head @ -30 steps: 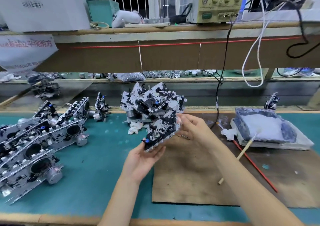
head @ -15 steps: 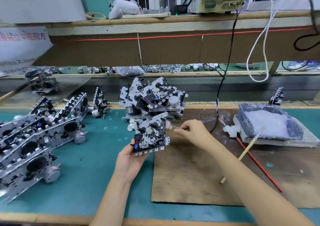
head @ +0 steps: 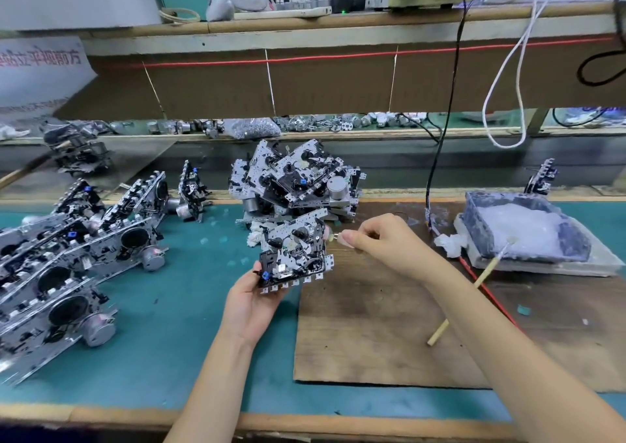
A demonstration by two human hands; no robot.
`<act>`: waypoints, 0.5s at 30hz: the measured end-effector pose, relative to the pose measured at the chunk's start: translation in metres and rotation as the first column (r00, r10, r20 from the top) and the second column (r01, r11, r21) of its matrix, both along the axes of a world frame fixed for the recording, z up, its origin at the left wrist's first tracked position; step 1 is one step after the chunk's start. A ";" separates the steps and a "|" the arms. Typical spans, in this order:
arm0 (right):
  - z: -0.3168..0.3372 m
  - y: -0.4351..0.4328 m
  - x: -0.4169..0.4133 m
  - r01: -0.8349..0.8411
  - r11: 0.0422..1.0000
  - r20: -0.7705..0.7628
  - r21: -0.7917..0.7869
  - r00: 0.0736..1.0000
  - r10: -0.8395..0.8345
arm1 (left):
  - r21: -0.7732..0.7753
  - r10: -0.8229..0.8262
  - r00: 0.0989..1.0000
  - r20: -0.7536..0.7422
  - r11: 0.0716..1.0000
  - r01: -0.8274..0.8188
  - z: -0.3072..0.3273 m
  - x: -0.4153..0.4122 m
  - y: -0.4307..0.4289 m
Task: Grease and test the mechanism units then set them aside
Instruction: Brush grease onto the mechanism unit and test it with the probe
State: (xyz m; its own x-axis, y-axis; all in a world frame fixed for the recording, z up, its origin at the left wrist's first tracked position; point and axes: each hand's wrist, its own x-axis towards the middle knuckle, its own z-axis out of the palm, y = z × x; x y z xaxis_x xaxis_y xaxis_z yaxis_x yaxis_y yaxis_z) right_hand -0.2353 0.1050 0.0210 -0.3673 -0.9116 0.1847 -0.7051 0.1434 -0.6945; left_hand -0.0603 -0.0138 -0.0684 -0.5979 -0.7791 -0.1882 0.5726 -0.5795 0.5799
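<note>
Left hand (head: 252, 302) palm up, forearm coming in from the bottom edge, fingers curled under one mechanism unit (head: 294, 249), thumb on its near-left corner; it grips the unit tilted face-up, above the seam between the teal surface (head: 169, 307) and the brown board (head: 389, 324). Right hand (head: 382, 242) reaches in from the right over the board, knuckles up, thumb and forefinger pinching a small metal part (head: 333, 237) at the unit's right edge; can't tell if that part belongs to the unit. Just behind: one pile of units (head: 294, 181), jumbled, count not readable, with one white wad (head: 254, 237) at its foot. Left of the pile: one lone unit (head: 191, 193) standing on edge. Far left: row of units (head: 78, 259) leaning on one another, at least four, exact number unclear. Right: one grease tray (head: 528, 236) wrapped in plastic, white grease inside, one tissue wad (head: 447, 242) touching its left corner, one wooden stick (head: 474, 283) leaning from the tray down onto the board, one red rod (head: 487, 293) crossing under it. One more unit, the far unit (head: 542, 181), stands behind the tray. One black cable (head: 437, 158) drops to the board; one white cable (head: 501, 86) loops above.
</note>
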 end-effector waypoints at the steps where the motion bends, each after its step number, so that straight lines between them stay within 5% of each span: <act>1: -0.001 0.000 0.001 0.000 1.000 -0.001 0.000 1.000 0.000 | -0.007 -0.005 1.000 0.000 1.000 0.005 0.000 0.000 0.000; 15: -0.010 -0.005 0.000 0.049 0.998 -0.002 -0.047 0.999 -0.049 | -0.034 -0.015 1.000 0.017 0.999 0.016 -0.003 0.001 -0.002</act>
